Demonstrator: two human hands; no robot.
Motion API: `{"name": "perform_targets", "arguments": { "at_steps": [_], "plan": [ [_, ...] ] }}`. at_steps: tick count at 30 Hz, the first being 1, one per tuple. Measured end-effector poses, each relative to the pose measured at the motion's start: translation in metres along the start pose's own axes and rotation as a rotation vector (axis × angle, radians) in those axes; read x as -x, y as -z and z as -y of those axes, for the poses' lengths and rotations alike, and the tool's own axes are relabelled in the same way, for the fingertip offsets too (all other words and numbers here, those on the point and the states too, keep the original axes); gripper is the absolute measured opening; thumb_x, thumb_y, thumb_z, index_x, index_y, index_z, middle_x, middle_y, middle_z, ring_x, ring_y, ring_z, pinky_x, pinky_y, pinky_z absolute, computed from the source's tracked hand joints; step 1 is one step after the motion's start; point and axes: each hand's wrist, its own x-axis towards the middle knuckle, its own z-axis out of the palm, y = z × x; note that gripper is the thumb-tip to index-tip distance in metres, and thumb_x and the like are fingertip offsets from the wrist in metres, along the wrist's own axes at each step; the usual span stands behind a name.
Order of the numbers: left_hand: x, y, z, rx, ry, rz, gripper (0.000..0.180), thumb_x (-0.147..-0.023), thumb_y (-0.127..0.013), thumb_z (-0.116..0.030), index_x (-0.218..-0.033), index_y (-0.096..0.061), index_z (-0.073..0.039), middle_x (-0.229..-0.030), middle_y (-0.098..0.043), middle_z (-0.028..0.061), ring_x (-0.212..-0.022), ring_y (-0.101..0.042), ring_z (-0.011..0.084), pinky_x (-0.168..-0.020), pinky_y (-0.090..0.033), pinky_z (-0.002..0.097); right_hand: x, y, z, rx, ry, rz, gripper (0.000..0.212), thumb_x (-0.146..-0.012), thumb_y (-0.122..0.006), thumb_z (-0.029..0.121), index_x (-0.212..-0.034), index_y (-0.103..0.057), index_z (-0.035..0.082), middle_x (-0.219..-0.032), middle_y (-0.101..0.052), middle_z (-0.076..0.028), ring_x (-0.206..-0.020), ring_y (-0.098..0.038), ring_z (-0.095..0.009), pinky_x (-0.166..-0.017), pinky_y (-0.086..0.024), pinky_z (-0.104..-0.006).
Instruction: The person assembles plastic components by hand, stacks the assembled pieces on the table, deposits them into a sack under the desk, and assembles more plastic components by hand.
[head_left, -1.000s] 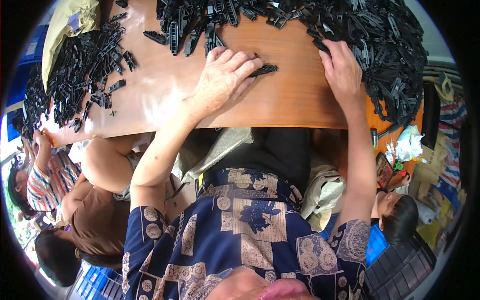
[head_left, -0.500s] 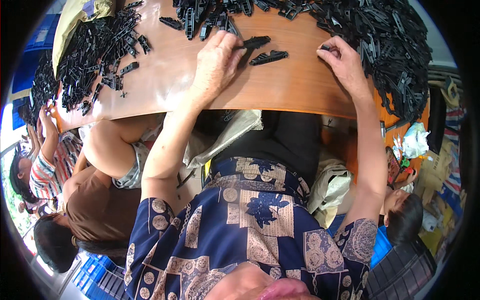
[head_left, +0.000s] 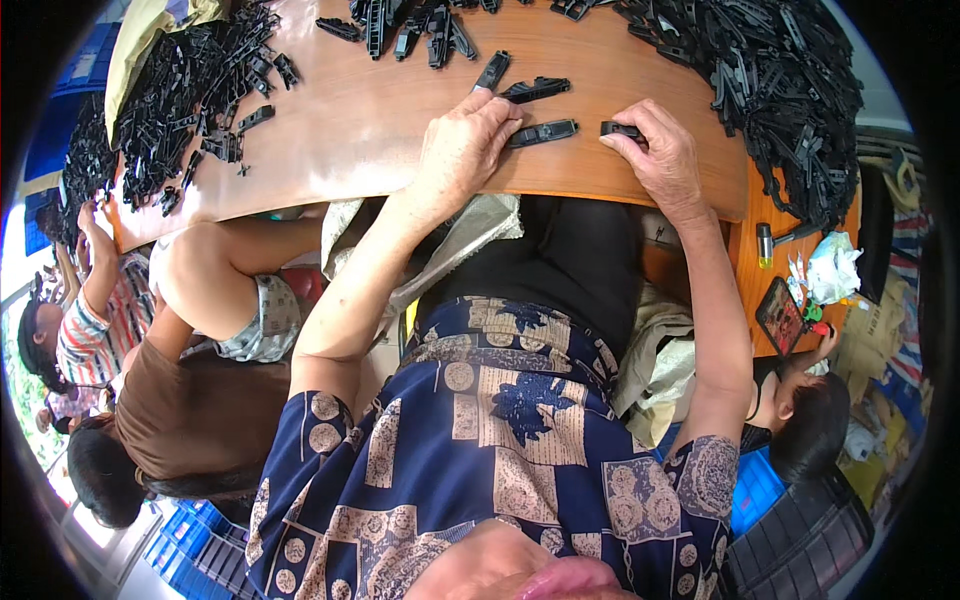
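Observation:
My left hand point(head_left: 466, 150) is over the wooden table with its fingers closed around one end of a long, narrow black plastic part point(head_left: 545, 132), which sticks out to the right. Just beyond it lies a similar black part point(head_left: 537, 90). A third black part point(head_left: 492, 71) shows past the knuckles, its lower end hidden by the hand. To the right, my right hand point(head_left: 660, 158) pinches a short black plastic piece point(head_left: 621, 130) between thumb and fingers. A small gap separates that piece from the tip of the long part.
Big heaps of black plastic parts lie at the left point(head_left: 190, 110) and right point(head_left: 780, 90) of the table point(head_left: 330, 130), with more along the far edge. A yellow sack point(head_left: 140, 50) leans at far left. Other people sit on both sides. A lighter-like bottle point(head_left: 765, 246) stands right.
My left hand has come nearer and slightly right. My right hand has shifted left and nearer with its short piece, narrowing the distance between the hands.

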Motion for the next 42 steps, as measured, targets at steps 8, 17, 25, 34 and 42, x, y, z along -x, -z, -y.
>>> {"name": "perform_targets", "arguments": {
  "at_steps": [8, 17, 25, 34, 42],
  "plan": [
    [0.01, 0.007, -0.011, -0.286, -0.029, 0.129, 0.024, -0.085, -0.076, -0.027, -0.102, -0.068, -0.012, -0.097, -0.061, 0.0056, -0.082, -0.068, 0.0304, -0.069, -0.057, 0.0409, 0.009, 0.022, 0.008, 0.425, 0.137, 0.013, 0.022, -0.082, -0.078, 0.02, -0.092, -0.066, 0.004, -0.089, -0.064, -0.01, -0.086, -0.065, -0.029, -0.072, -0.053, -0.0399],
    [0.003, 0.009, -0.006, -0.219, -0.107, 0.14, 0.02, -0.084, -0.075, -0.023, -0.1, -0.069, -0.012, -0.092, -0.061, 0.0043, -0.084, -0.067, 0.0272, -0.071, -0.056, 0.0377, -0.014, 0.008, 0.049, 0.371, 0.256, 0.257, 0.023, -0.088, -0.072, 0.025, -0.091, -0.057, 0.008, -0.078, -0.066, -0.01, -0.074, -0.068, -0.031, -0.063, -0.053, -0.0403],
    [-0.002, 0.013, -0.012, -0.107, -0.07, 0.201, 0.019, -0.086, -0.074, -0.018, -0.102, -0.068, -0.01, -0.093, -0.064, 0.0062, -0.084, -0.067, 0.0293, -0.072, -0.055, 0.0394, -0.02, 0.012, 0.053, 0.311, 0.162, 0.388, 0.025, -0.09, -0.07, 0.024, -0.092, -0.053, 0.007, -0.076, -0.066, -0.014, -0.075, -0.068, -0.037, -0.062, -0.052, -0.0449],
    [-0.003, 0.013, -0.013, -0.109, -0.05, 0.229, 0.018, -0.083, -0.075, -0.016, -0.099, -0.069, -0.011, -0.094, -0.066, 0.0069, -0.084, -0.068, 0.0317, -0.074, -0.056, 0.0405, -0.015, -0.016, 0.053, 0.196, 0.079, 0.29, 0.021, -0.091, -0.071, 0.021, -0.094, -0.058, 0.005, -0.077, -0.064, -0.017, -0.076, -0.066, -0.037, -0.066, -0.051, -0.046],
    [-0.001, 0.01, -0.01, -0.099, 0.015, 0.08, 0.023, -0.086, -0.075, -0.019, -0.105, -0.067, -0.01, -0.091, -0.064, 0.0091, -0.083, -0.067, 0.0309, -0.07, -0.055, 0.0398, -0.071, 0.049, -0.024, 0.795, 0.201, -0.062, 0.014, -0.092, -0.063, 0.014, -0.102, -0.065, 0.005, -0.102, -0.063, -0.013, -0.099, -0.065, -0.031, -0.081, -0.057, -0.044]
  ]
}}
